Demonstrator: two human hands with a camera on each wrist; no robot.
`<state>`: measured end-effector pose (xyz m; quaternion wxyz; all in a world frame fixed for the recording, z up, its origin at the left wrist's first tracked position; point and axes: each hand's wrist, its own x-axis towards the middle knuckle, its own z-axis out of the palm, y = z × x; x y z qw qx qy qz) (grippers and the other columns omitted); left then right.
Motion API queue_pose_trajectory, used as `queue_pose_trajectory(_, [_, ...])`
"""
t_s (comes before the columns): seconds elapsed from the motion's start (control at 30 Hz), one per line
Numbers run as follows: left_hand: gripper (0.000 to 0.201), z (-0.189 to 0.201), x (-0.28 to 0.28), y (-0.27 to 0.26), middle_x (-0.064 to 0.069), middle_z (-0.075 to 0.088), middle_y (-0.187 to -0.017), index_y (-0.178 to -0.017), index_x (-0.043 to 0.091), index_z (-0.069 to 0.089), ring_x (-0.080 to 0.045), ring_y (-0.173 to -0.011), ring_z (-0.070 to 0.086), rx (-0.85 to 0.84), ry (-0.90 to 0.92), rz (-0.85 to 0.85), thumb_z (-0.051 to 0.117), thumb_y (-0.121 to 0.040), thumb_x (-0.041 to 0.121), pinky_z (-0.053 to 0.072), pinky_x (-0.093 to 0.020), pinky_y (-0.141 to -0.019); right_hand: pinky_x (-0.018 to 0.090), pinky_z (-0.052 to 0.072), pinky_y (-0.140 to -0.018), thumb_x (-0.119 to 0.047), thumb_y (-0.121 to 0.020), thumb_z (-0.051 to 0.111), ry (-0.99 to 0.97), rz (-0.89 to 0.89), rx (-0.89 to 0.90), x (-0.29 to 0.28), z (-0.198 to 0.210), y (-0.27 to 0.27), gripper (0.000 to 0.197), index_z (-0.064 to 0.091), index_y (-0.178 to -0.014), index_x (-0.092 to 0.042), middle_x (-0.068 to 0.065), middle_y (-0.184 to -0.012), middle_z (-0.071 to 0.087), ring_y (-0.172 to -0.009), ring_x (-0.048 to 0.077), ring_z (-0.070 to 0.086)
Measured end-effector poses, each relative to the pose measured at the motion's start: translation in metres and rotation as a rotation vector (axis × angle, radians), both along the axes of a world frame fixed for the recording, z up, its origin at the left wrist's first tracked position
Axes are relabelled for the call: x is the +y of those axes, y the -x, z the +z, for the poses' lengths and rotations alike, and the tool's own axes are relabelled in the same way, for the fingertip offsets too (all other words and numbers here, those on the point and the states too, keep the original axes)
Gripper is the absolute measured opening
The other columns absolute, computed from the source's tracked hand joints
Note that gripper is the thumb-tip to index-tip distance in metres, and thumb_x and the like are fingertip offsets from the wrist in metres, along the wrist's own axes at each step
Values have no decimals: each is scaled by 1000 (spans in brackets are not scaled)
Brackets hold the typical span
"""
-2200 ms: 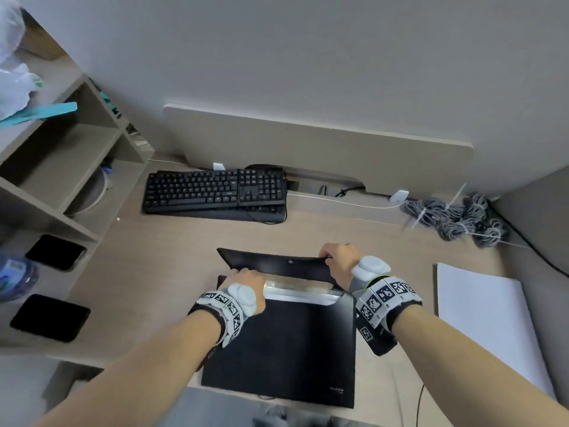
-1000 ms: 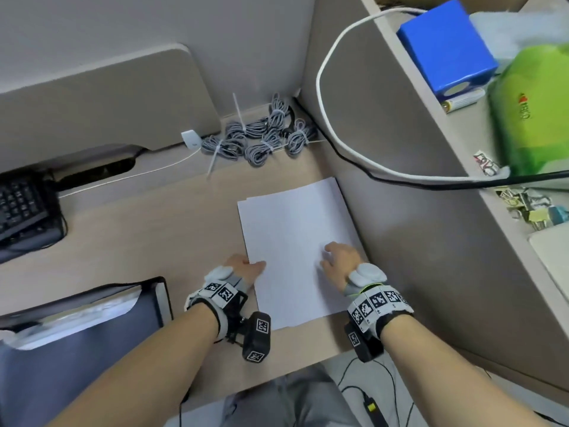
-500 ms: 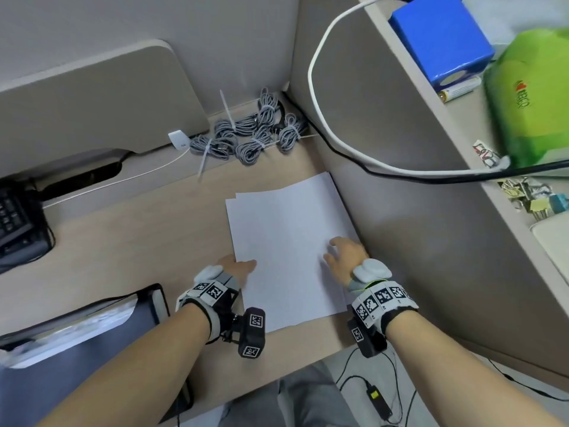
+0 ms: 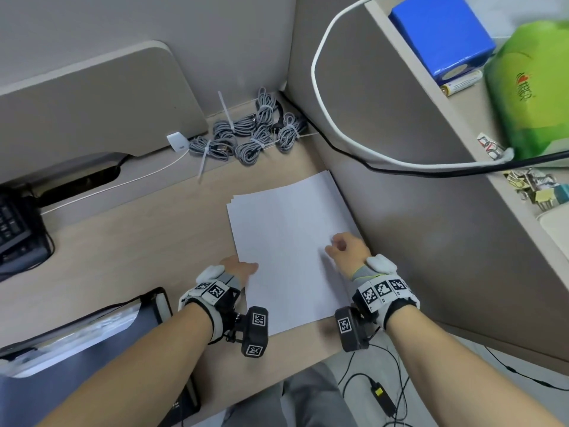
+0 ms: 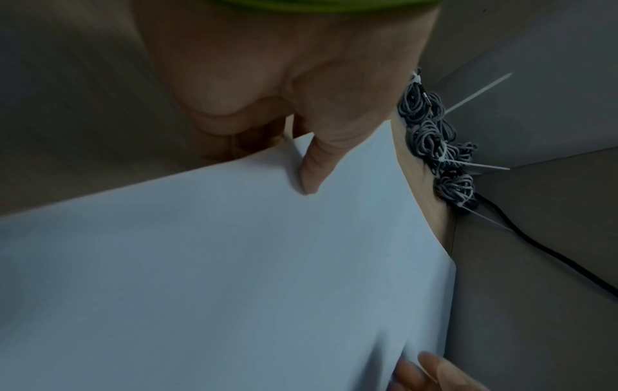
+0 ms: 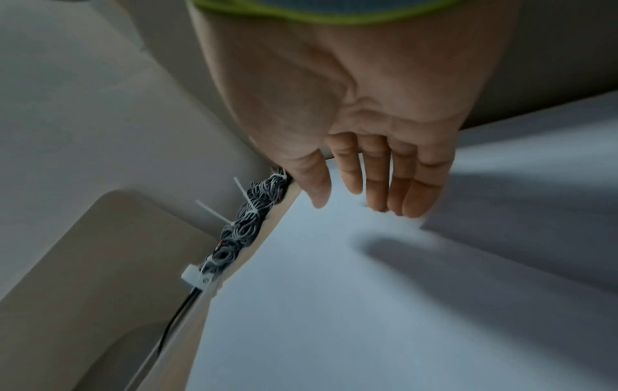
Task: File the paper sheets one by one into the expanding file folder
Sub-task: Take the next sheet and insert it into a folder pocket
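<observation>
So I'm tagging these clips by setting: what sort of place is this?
Probably an office cubicle: a desk with a keyboard at its back, tied cable bundles in the corner, and side shelving against a partition.

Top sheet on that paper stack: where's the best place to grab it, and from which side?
Probably the left long edge of the top sheet, from the left. It lies flat, offset from the sheets beneath; the left hand already has its thumb there, and the partition crowds the right.

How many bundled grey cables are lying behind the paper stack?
4 zip-tied grey cable bundles, clustered in the desk's back corner beyond the paper stack; overlaps may hide another.
</observation>
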<state>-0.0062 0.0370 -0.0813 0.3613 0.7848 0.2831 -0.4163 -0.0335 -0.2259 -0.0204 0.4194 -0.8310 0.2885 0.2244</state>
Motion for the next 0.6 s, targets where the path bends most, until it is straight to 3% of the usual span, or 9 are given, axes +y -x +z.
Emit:
queue_pose_trajectory(0.1, [74, -21, 7, 1, -12, 63, -122, -127, 6, 58, -33, -107, 62, -52, -9, 127, 72, -62, 39, 51, -47, -96, 33, 50, -84, -19, -85, 66, -67, -52, 14, 2, -2, -2, 32, 61, -115, -11, 3, -102, 63, -84, 23, 60])
queue_pose_trajectory(0.13, [79, -8, 3, 2, -12, 63, -123, -128, 7, 57, -34, -108, 62, -38, -14, 132, 72, -57, 40, 51, -47, -95, 36, 52, -84, -19, -85, 65, -82, -73, 13, 1, -2, -1, 31, 61, -115, -12, 3, -104, 64, -83, 22, 59])
queue_pose_trajectory(0.27, [43, 34, -6, 0, -17, 66, -115, -118, 4, 63, -35, -110, 62, -82, -26, 153, 74, -80, 20, 51, -41, -95, 29, 44, -92, -19, -88, 63, 7, -76, -7, -7, 4, 1, 36, 58, -123, -10, 3, -115, 62, -105, 22, 59])
queue_pose_trajectory(0.33, [40, 36, -4, 0, -18, 66, -116, -118, 3, 63, -35, -111, 62, -88, -17, 169, 73, -82, 18, 50, -40, -95, 28, 42, -94, -19, -89, 62, 32, -57, 0, -8, 6, 2, 39, 55, -126, -10, 5, -125, 61, -114, 24, 57])
queue_pose_trajectory(0.47, [44, 37, -3, 0, -16, 66, -115, -119, 4, 62, -34, -110, 62, -106, 2, 190, 76, -79, 16, 51, -41, -95, 24, 40, -86, -18, -88, 63, -5, -43, 2, -2, 1, 1, 36, 57, -122, -10, 7, -119, 62, -101, 21, 58])
queue_pose_trajectory(0.6, [33, 37, -3, 1, -15, 68, -111, -110, 10, 64, -34, -108, 64, -92, 83, 235, 74, -79, 11, 51, -46, -96, 24, 42, -80, -15, -83, 68, -82, -138, 10, 4, -7, -2, 36, 60, -117, -10, 3, -97, 61, -87, 19, 57])
